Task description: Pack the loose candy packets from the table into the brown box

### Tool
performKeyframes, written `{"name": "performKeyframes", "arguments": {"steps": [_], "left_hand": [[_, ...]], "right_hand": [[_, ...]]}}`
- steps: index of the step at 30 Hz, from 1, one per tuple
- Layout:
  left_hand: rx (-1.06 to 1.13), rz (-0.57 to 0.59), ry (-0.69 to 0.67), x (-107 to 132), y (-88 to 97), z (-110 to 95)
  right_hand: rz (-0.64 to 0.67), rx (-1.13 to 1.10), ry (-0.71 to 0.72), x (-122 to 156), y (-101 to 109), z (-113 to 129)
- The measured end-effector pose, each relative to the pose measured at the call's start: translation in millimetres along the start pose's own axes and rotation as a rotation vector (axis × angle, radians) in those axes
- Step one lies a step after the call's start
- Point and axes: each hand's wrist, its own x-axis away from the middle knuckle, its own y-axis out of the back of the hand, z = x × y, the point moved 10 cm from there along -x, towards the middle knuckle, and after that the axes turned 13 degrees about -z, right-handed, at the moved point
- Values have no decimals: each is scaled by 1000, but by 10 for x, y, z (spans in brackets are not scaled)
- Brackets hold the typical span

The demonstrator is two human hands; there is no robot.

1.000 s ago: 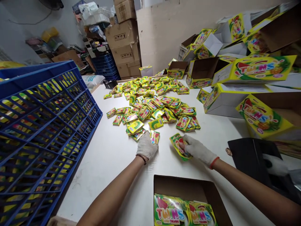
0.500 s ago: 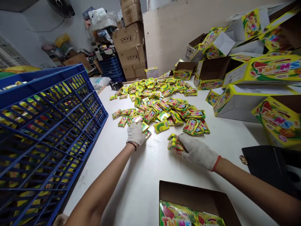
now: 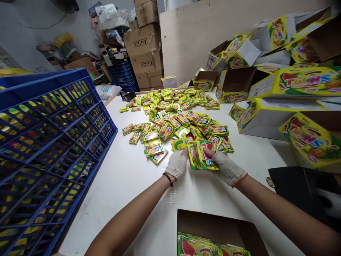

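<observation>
My right hand (image 3: 227, 168), in a white fingerless glove with a red cuff, is closed on a stack of small yellow-green Twins packets (image 3: 203, 155), its thumb across the front one. At the stack's left edge is my left hand (image 3: 177, 165), also gloved, thumb up and fingers closed against the packets; its fingertips are partly hidden. The stack is held just above the white table. Behind my hands spreads a loose pile of the same packets (image 3: 166, 131). Nearer me stands an open carton (image 3: 213, 221) with more packets inside.
A blue plastic crate (image 3: 87, 142) full of packets stands tilted on the left. Empty Twins display boxes (image 3: 277, 121) are heaped at the right. A black object (image 3: 293, 188) lies near my right forearm. Brown cartons (image 3: 144, 46) are stacked at the back.
My left hand has moved right, from the pile to the stack in my right hand. The stack is turned, showing a packet's front. Several packets lie where my left hand was.
</observation>
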Motion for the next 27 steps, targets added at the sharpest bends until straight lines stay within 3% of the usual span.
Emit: {"name": "performKeyframes", "arguments": {"steps": [3,7,9,13,18,23,27], "left_hand": [[-124,-35,-95,-279,64,7],[-332,52,-252,-523,-94,39],[-316,93,-267,-531,-184,58],[-217,152,-256,-355,-287,78],[-99,180,-195,-114,-457,139],[68,155,-82,-130,-569,219],[231,126,-12,-36,-469,248]], "right_hand": [[-18,399,105,52,150,-13],[268,959,404,266,-148,-122],[349,1120,541,351,-249,-194],[280,1089,686,415,-101,-281],[126,927,686,391,246,-510],[128,785,627,248,160,-450],[84,829,626,168,96,-324]]}}
